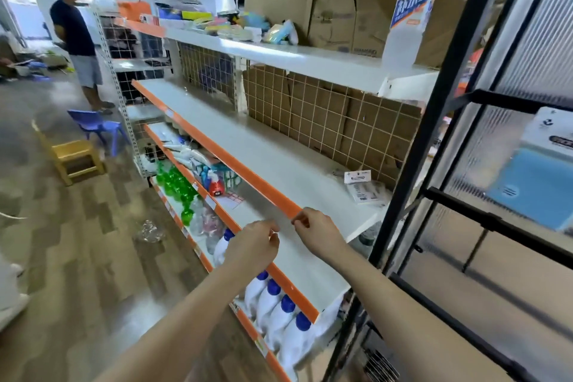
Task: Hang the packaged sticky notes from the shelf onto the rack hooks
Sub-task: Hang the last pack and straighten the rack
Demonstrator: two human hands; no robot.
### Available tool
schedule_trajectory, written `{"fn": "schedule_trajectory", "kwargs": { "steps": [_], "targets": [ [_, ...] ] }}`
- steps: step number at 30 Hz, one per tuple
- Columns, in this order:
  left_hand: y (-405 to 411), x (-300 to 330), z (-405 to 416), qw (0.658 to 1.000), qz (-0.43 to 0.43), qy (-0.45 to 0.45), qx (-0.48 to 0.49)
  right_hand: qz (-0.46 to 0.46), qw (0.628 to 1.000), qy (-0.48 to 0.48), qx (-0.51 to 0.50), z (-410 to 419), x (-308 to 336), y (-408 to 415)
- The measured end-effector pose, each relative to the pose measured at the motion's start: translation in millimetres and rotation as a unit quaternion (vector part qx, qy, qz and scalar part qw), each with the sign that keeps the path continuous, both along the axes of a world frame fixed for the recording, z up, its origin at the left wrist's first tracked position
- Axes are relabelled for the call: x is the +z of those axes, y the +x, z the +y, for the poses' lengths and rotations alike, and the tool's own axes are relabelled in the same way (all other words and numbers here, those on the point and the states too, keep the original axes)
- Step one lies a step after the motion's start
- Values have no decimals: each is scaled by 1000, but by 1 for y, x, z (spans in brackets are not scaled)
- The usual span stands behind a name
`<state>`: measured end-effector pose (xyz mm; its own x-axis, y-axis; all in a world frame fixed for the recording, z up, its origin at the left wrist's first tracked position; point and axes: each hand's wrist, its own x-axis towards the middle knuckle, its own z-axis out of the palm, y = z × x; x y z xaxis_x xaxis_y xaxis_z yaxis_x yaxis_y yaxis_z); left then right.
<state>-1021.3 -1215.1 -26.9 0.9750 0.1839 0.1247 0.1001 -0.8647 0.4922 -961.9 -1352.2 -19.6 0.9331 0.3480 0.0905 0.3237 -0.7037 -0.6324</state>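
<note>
Packaged sticky notes (367,191) flat at the right end of the white shelf (279,161), just beside the black rack (465,211), likely for a short carry. Left hand (254,245) and right hand (316,231) near together at the shelf's orange edge, loosely curled, apparently empty, well apart from the notes.

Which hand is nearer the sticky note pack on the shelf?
Right. The right hand is at the shelf's front edge, short of the pack; the left hand is further left.
</note>
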Motion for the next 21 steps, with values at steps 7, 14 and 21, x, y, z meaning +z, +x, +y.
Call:
{"fn": "schedule_trajectory", "kwargs": {
  "steps": [7,14,21],
  "targets": [
    [96,-6,25,998,7,7,-56,24,993,22,-112,20,-16,79],
    [189,-27,18,985,22,-15,-169,26,965,21,-261,9,-39,144],
    [286,-34,21,952,43,12,-303,-5,923,-85,-375,-8,-56,196]
  ]
}}
